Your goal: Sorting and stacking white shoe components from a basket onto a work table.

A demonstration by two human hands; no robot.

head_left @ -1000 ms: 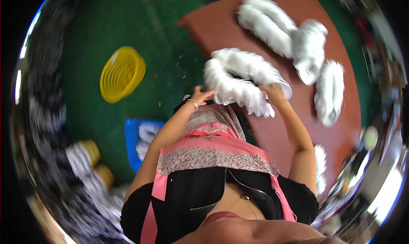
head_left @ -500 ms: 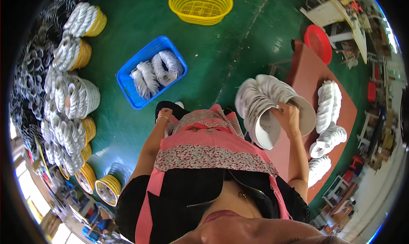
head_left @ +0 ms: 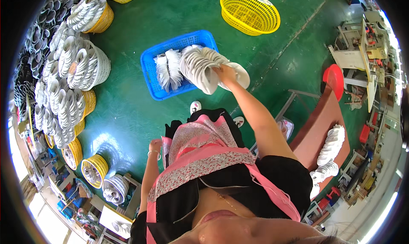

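My right hand (head_left: 227, 75), arm stretched forward, grips a thick bundle of nested white curved pieces (head_left: 198, 71) by its open end. The bundle is over the right part of a blue plastic basket (head_left: 148, 58) on the floor; I cannot tell whether it touches what lies under it. More white stacked pieces (head_left: 168, 68) lie in the basket's left part, and some behind the bundle are partly hidden by it. Beside the pink apron (head_left: 200, 152) hangs my left hand (head_left: 156, 145), a bracelet on the wrist, its fingers curled with nothing visible in them.
To the right, a reddish-brown table (head_left: 313, 131) bears more white stacks (head_left: 331, 145); a red basin (head_left: 335, 80) is beyond it. A yellow basket (head_left: 249, 12) stands on the green floor ahead. Several baskets heaped with white stacks (head_left: 70, 56) line the left.
My right hand has carried the white bundle leftward and forward from the table to above the blue basket. My body and view have turned; my left hand stays low at my side.
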